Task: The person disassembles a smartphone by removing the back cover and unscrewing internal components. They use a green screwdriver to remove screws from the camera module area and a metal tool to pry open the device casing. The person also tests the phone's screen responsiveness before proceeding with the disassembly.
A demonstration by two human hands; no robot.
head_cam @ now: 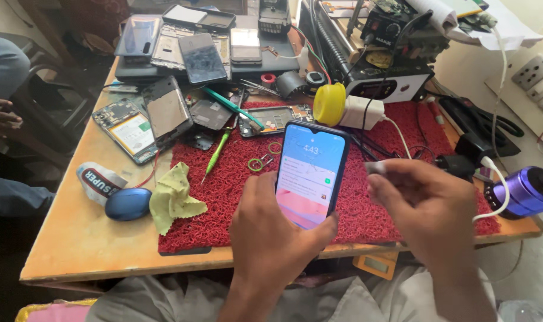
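**benchguy:** Smartphone with a lit screen and dark frame (310, 175), held upright above the red bristly mat (235, 179). The left hand (271, 229) has it from below, fingers (328, 229) wrapped around the lower edge, thumb on the left side.

**solderfan:** and the other hand?

**benchguy:** The right hand (423, 206) sits just right of the phone, fingers (393, 179) pinched on a small grey cable plug (376, 167). A white cable (501, 191) curls past that hand on its right.

**solderfan:** bench looks busy lol

**benchguy:** yep. On the wooden worktop (86, 244) left of the mat: crumpled yellow-green cloth (173, 200), glossy blue oval thing (128, 204), opened phone with battery showing (128, 128). Green-handled screwdriver (217, 152) lies on the mat, round yellow container (329, 104) and white charger block (361, 111) behind the phone, purple metal cylinder (525, 192) far right. Somebody else's hand (0, 116) at the left edge.
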